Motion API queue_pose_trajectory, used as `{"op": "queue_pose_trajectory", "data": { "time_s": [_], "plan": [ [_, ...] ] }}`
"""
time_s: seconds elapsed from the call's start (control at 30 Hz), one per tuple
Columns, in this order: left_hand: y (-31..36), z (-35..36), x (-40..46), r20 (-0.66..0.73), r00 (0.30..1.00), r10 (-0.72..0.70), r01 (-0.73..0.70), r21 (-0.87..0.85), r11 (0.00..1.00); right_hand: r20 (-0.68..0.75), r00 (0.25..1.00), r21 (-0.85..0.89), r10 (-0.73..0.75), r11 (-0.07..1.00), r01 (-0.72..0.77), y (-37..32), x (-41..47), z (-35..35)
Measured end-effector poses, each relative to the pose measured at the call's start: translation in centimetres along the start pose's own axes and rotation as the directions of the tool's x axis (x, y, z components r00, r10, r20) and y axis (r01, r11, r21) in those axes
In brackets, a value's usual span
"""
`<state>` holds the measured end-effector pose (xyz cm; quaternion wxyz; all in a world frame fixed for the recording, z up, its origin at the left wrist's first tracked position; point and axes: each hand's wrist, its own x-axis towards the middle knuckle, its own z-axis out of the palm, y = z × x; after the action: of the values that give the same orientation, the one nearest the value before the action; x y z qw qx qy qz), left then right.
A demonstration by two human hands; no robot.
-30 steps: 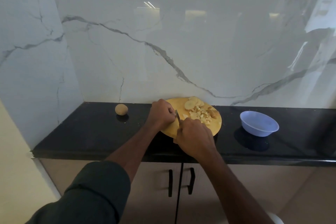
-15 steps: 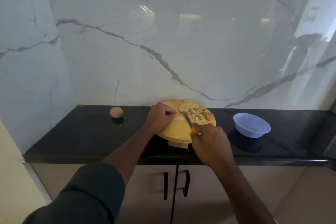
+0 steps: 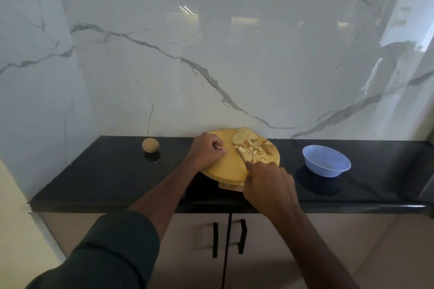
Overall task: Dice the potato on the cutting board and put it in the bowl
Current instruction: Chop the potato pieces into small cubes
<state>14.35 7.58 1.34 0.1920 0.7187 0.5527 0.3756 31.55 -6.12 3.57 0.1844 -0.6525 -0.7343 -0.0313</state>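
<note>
A marble wall (image 3: 211, 54) stood behind a black counter (image 3: 105, 171). At the far left of the counter a whole potato (image 3: 150, 145) lay by itself, well apart from the rest. A dark sleeve (image 3: 105, 253) covered the left forearm, which reached up to the board (image 3: 225, 166), a round wooden one whose near edge sat over the counter's front part. The left hand (image 3: 206, 150) rested on the board's left edge, its fingers curled into a loose fist with nothing seen inside it. To the right of that hand, at the back of the board, a few round slices (image 3: 242, 136) lay overlapping, and just in front of them sat a heap of dice (image 3: 252, 153), with a browner end piece at its right side. The knife (image 3: 242, 156) had its blade laid along the left side of the heap, touching it. The right hand (image 3: 270, 185) was clamped on the knife's handle, fingers wrapped round it and hiding it, at the board's near right edge. Farther right, apart from the board, a blue bowl (image 3: 326, 163) stood upright on the counter; no potato showed in it. Below the counter were cabinet doors (image 3: 199, 253) with two black handles
</note>
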Motion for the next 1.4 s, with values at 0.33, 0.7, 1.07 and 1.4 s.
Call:
{"op": "queue_pose_trajectory", "data": {
  "time_s": [0.33,0.7,1.07,1.4],
  "plan": [
    [1.6,0.2,0.1,0.044,0.998,-0.033,0.027,0.135,0.990,-0.091,0.994,0.065,0.069,0.996,-0.063,2.9,0.0,-0.8],
    [2.1,0.3,0.8,-0.034,0.999,-0.040,0.040,-0.015,0.999,-0.043,0.998,0.036,-0.055,0.998,0.057,-0.3,2.0,0.6],
    [3.0,2.2,3.4,0.038,0.993,-0.110,0.101,0.191,0.976,-0.236,0.968,0.339,0.082,0.941,0.003,5.3,2.9,2.4],
    [4.1,4.7,4.6,-0.133,0.966,-0.220,0.250,0.293,0.923,-0.257,0.964,0.477,0.073,0.877,0.061,6.9,3.0,4.1]
  ]
}}
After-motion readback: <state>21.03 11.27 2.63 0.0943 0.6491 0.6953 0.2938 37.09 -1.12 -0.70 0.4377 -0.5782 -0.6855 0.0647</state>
